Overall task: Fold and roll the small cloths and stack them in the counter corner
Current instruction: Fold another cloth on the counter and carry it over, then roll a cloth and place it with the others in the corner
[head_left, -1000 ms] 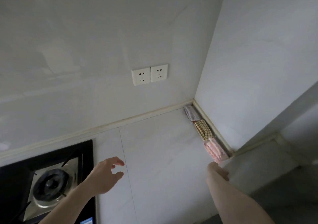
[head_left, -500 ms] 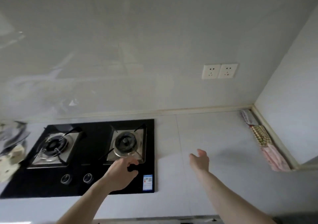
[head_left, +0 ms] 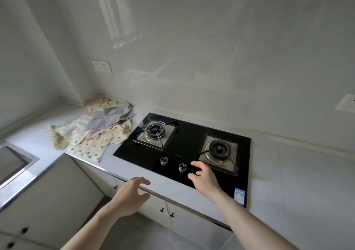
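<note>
**Loose cloths awaited at the far-left corner**

Head view: a heap of small patterned and grey cloths (head_left: 96, 130) is left unfolded at the white counter's (head_left: 299, 173) far-left corner. Left hand (head_left: 132, 194) and right hand (head_left: 203, 178) are held empty, fingers loosely spread, probably ready for reaching.

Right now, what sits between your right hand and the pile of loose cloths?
In the head view, the two stove knobs and the left burner lie between the right hand and the cloths.
</note>
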